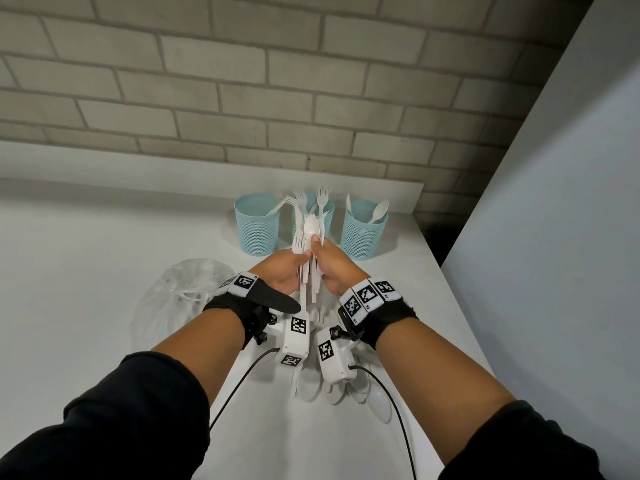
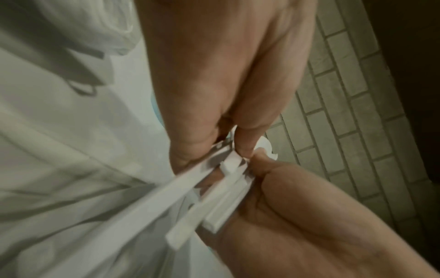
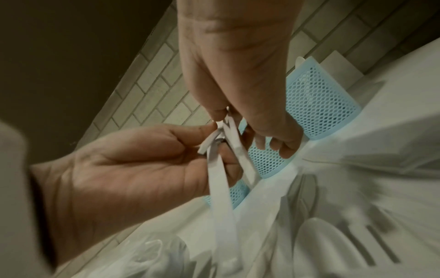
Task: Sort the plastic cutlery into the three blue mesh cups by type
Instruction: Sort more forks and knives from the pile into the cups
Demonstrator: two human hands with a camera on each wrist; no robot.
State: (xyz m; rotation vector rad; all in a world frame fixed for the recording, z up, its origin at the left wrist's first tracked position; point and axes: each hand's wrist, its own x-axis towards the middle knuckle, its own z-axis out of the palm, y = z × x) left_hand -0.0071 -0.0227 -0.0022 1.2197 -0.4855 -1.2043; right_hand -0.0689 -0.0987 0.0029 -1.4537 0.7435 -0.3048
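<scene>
Three blue mesh cups stand in a row at the back of the counter: the left cup [image 1: 256, 225], the middle cup [image 1: 329, 211] and the right cup [image 1: 363, 235]. The middle one holds several forks, and the right one holds a spoon [image 1: 378, 211]. Both hands hold one upright bundle of white plastic cutlery [image 1: 308, 268] in front of the middle cup. My left hand [image 1: 300, 260] grips it from the left. My right hand [image 1: 317, 247] grips it from the right, thumb against a spoon bowl [image 1: 310, 227] at the top. The wrist views show the handles [image 2: 228, 169] [image 3: 222, 150] pinched between both hands.
A crumpled clear plastic bag [image 1: 176, 292] lies left of my left wrist. Loose white spoons and forks [image 1: 332, 388] lie on the white counter [image 1: 86, 271] under my wrists. A brick wall [image 1: 242, 81] is behind the cups, and a pale panel [image 1: 554, 220] borders the right side.
</scene>
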